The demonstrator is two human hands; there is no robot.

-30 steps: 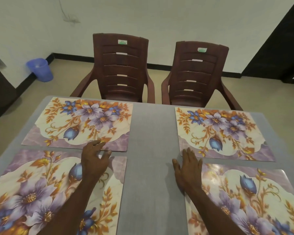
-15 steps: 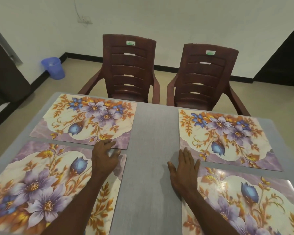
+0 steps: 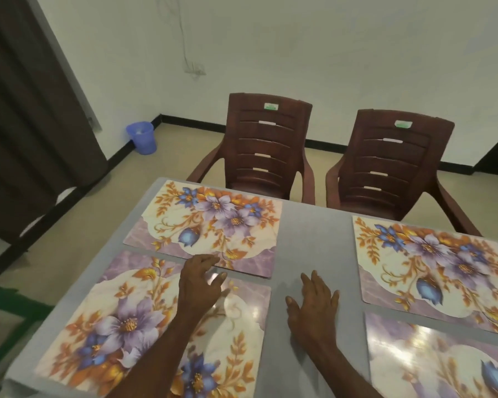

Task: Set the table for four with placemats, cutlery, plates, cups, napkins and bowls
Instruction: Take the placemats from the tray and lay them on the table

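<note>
Several floral placemats lie on the grey table: a far left placemat, a near left placemat, a far right placemat and a near right placemat. My left hand is over the far edge of the near left placemat with its fingers spread and loosely bent, the fingertips reaching the far left mat. My right hand lies flat, fingers straight, on the bare grey strip between the mats. Neither hand holds anything. No cutlery, plates, cups, napkins or bowls are in view.
Two dark red plastic chairs stand at the table's far side. A blue bin sits on the floor by the white wall. A dark door or curtain is at the left.
The view has swung left and lifted. My right hand has left the near right placemat's corner and now rests on bare table. My left hand has stayed on the left mats.
</note>
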